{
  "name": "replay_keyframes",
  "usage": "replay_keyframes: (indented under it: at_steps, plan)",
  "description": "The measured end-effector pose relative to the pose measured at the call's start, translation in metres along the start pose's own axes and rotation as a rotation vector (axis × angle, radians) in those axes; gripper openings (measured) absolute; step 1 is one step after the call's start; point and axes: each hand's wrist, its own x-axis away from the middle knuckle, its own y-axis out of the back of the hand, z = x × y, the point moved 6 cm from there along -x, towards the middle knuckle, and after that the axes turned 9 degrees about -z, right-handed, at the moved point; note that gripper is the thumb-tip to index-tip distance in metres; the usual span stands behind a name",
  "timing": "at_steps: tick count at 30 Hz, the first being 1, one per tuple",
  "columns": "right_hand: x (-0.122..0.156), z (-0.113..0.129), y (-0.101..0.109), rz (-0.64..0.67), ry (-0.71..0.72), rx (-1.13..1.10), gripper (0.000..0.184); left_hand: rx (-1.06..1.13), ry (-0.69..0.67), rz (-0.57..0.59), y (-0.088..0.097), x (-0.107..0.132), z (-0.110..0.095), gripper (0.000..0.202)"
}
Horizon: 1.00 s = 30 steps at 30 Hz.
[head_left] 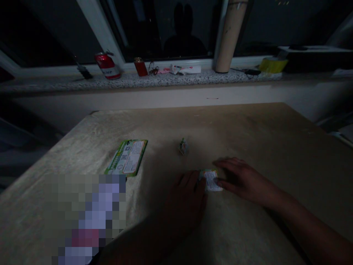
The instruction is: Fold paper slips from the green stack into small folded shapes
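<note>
A small printed card (211, 180) with white text panel and green edge lies on the table between my hands. My left hand (189, 195) rests over its left part, fingers stretched forward and hiding that side. From the right, my right hand (239, 176) reaches in with thumb at the card's right edge and fingers apart above it. Just beyond the hands stands a small greenish figure (183, 146), too dim to make out closely. Off to the left lies a larger green printed package card (128, 157) with a white text box.
The beige table (234, 129) ends at a wall below a granite sill (165, 81). On the sill stand a red can (107, 66), a small red jar (141, 67), a tall cardboard tube (230, 36) and yellow tape (273, 65). A pixelated patch covers the lower left.
</note>
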Motion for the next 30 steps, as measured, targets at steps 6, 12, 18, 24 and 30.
replay_keyframes:
  at_steps: [6, 12, 18, 24, 30]
  plan:
    - [0.0006, 0.0003, -0.0004, 0.014, 0.001, 0.0, 0.046, 0.017, 0.007, 0.019, -0.0037, 0.0014, -0.0011, 0.038]
    - [0.0001, 0.0, 0.0001, -0.005, 0.009, -0.013, 0.046, 0.049, 0.05, 0.029, -0.0032, 0.0036, -0.0024, 0.041]
    - [0.0005, 0.0016, 0.0012, -0.016, 0.007, -0.015, 0.046, 0.064, 0.081, -0.011, -0.004, 0.0049, -0.0033, 0.043]
    - [0.0008, 0.0014, 0.001, -0.017, 0.0, 0.001, 0.045, 0.046, 0.093, -0.005, -0.006, 0.0046, -0.0023, 0.045]
    - [0.0006, -0.0008, -0.0005, -0.003, -0.006, -0.005, 0.046, 0.044, 0.084, 0.003, -0.0074, 0.0061, -0.0028, 0.046]
